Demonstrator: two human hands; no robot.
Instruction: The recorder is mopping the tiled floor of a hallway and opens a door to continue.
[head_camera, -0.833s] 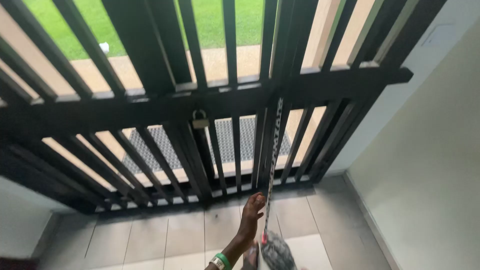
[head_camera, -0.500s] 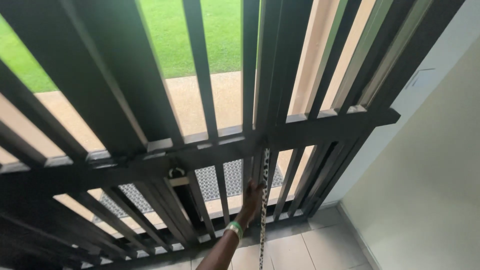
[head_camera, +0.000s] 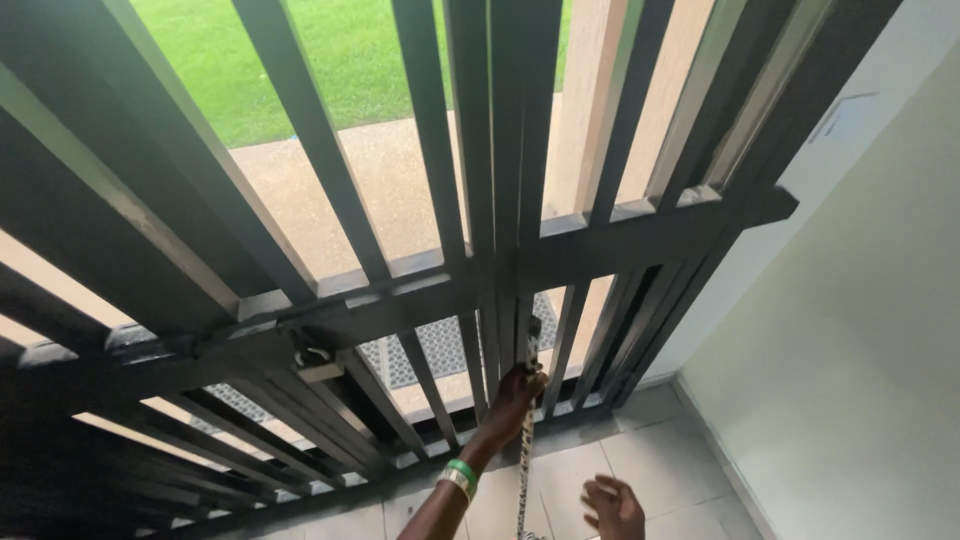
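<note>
Patterned pole (head_camera: 527, 400), lower end cut off

Changes since the earlier pictures, as we record them:

- Left hand (head_camera: 512, 398): first open and low over the floor tiles beside the patterned mop handle (head_camera: 527, 400); then raised to the gate bars; now its grip is closed around the handle near its top, against the dark gate (head_camera: 480, 290).
- Right hand (head_camera: 612, 505): out of view before; now it shows at the near edge, fingers spread, just right of the handle and not touching it.
- Mop head: seen at the near edge at first; now out of view.
- Padlock (head_camera: 312, 362): sat near the middle of our view; now left of the left hand.
- Gate: fills more of our view.
</note>
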